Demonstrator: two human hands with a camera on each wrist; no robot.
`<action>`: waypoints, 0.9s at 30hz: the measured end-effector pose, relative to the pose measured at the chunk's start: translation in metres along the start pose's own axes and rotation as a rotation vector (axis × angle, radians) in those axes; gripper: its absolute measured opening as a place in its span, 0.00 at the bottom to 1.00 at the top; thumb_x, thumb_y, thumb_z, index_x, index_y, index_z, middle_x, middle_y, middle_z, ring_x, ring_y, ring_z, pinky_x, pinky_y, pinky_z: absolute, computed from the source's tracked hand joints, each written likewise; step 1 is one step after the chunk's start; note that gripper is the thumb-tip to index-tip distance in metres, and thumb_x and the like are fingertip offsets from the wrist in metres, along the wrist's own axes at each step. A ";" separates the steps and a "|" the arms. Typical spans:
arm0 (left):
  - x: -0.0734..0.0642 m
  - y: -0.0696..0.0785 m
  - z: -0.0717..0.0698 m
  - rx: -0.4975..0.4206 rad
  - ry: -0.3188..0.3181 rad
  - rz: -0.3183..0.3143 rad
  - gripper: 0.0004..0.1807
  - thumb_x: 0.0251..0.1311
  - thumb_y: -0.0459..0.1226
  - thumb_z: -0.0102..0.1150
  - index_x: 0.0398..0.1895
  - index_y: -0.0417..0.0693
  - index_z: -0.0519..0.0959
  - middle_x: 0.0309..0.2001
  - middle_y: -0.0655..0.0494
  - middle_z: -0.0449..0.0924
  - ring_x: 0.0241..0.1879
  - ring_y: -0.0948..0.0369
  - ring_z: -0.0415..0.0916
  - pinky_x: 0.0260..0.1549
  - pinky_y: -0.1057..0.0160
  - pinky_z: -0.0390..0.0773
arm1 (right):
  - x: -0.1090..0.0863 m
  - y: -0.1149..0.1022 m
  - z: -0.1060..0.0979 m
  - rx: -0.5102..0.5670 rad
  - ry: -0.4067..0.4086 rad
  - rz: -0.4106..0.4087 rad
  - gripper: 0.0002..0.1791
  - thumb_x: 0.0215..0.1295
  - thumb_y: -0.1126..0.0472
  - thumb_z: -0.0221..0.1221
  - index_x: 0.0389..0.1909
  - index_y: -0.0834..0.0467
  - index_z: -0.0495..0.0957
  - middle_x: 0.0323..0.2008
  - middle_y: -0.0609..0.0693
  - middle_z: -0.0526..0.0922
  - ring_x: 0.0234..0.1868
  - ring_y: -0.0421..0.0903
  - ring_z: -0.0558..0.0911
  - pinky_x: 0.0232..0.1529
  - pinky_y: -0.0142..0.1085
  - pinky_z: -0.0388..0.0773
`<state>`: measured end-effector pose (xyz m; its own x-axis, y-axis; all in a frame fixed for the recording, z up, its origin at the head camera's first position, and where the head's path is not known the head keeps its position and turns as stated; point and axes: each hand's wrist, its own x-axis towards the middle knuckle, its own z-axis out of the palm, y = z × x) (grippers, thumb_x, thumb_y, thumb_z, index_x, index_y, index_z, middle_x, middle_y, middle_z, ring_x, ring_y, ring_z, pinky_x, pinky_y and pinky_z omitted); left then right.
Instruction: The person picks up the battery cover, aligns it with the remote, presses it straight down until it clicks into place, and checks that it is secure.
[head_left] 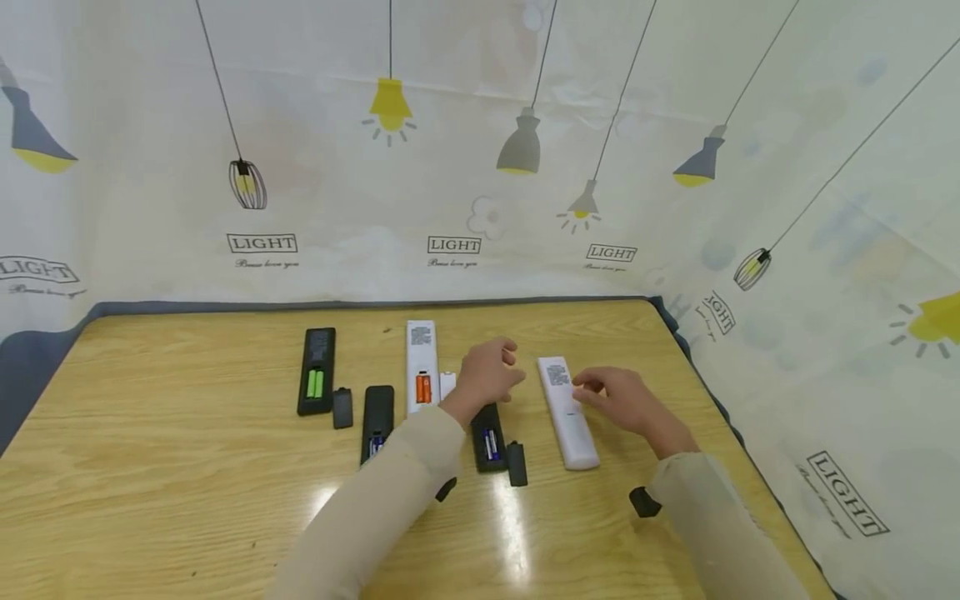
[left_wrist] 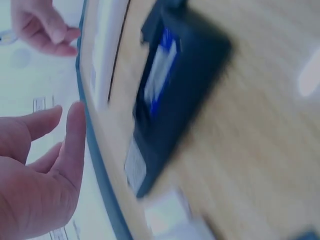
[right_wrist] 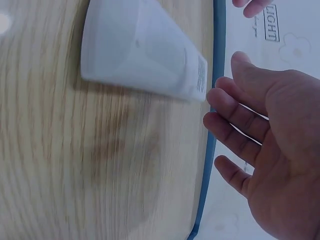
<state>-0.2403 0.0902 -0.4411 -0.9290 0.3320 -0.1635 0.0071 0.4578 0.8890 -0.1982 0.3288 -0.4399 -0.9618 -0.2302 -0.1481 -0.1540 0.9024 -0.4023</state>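
Note:
A white remote control (head_left: 568, 417) lies back up at the right, its battery cover in place. My right hand (head_left: 622, 400) is just right of its upper half, fingers loosely bent and holding nothing. In the right wrist view, the fingers of the right hand (right_wrist: 280, 125) are spread near the far end of the remote (right_wrist: 145, 50). Over the upper end of a black remote (head_left: 491, 446) hovers my left hand (head_left: 489, 372), empty, fingers relaxed. This black remote (left_wrist: 180, 90) shows blue-and-silver batteries (left_wrist: 161, 70) in its uncovered compartment. Its loose black cover (head_left: 517, 463) lies beside it.
Left of the hands lie a white remote (head_left: 422, 337) with orange batteries, a white cover (head_left: 447, 382), a black remote (head_left: 378, 404) partly behind my left sleeve, and a black remote (head_left: 318, 346) with green batteries beside a black cover (head_left: 342, 407). Printed cloth surrounds the wooden table (head_left: 187, 433).

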 end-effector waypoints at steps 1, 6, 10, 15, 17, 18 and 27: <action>-0.001 -0.001 -0.007 -0.012 -0.006 -0.008 0.27 0.61 0.34 0.63 0.64 0.42 0.71 0.54 0.44 0.78 0.25 0.55 0.84 0.22 0.65 0.83 | 0.002 -0.004 0.001 0.004 -0.007 0.004 0.16 0.70 0.54 0.57 0.53 0.58 0.80 0.41 0.49 0.83 0.40 0.44 0.77 0.44 0.41 0.76; -0.008 -0.013 -0.036 -0.012 -0.023 -0.040 0.27 0.61 0.33 0.61 0.65 0.40 0.70 0.54 0.43 0.78 0.34 0.48 0.84 0.29 0.58 0.86 | 0.007 -0.025 0.006 0.004 -0.035 -0.017 0.17 0.70 0.54 0.58 0.54 0.57 0.80 0.42 0.49 0.83 0.41 0.43 0.77 0.45 0.41 0.77; -0.015 -0.017 -0.050 0.014 -0.031 -0.073 0.26 0.63 0.34 0.60 0.64 0.40 0.70 0.53 0.44 0.78 0.39 0.48 0.84 0.31 0.58 0.86 | 0.010 -0.036 0.011 -0.030 -0.024 -0.060 0.17 0.69 0.53 0.58 0.54 0.57 0.80 0.43 0.48 0.84 0.42 0.43 0.78 0.45 0.42 0.78; -0.023 -0.022 -0.055 -0.004 -0.064 -0.111 0.27 0.63 0.33 0.60 0.66 0.39 0.69 0.58 0.41 0.76 0.44 0.49 0.83 0.31 0.61 0.85 | 0.013 -0.046 0.019 -0.065 -0.011 -0.122 0.16 0.68 0.53 0.60 0.52 0.56 0.81 0.43 0.47 0.84 0.43 0.42 0.80 0.46 0.42 0.79; -0.025 -0.024 -0.053 0.043 -0.078 -0.106 0.28 0.63 0.34 0.61 0.66 0.40 0.69 0.60 0.42 0.75 0.45 0.50 0.83 0.34 0.60 0.85 | 0.014 -0.050 0.021 -0.074 -0.015 -0.149 0.16 0.67 0.52 0.60 0.51 0.56 0.81 0.42 0.47 0.84 0.42 0.42 0.80 0.45 0.41 0.79; -0.025 -0.025 -0.051 0.079 -0.079 -0.099 0.28 0.62 0.35 0.62 0.66 0.40 0.69 0.61 0.43 0.75 0.47 0.50 0.82 0.38 0.59 0.85 | 0.014 -0.052 0.022 -0.076 -0.019 -0.159 0.16 0.67 0.52 0.61 0.50 0.56 0.82 0.41 0.46 0.84 0.41 0.42 0.80 0.44 0.40 0.79; -0.016 -0.035 -0.032 0.390 -0.013 -0.025 0.37 0.52 0.42 0.71 0.64 0.39 0.71 0.54 0.43 0.80 0.46 0.53 0.77 0.49 0.57 0.79 | 0.008 -0.066 0.032 -0.122 -0.048 -0.189 0.17 0.62 0.50 0.65 0.49 0.54 0.83 0.40 0.45 0.86 0.41 0.42 0.82 0.51 0.47 0.75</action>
<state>-0.2376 0.0419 -0.4560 -0.9261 0.3260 -0.1901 0.1275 0.7443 0.6556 -0.1890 0.2558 -0.4436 -0.9021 -0.4133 -0.1244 -0.3590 0.8784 -0.3154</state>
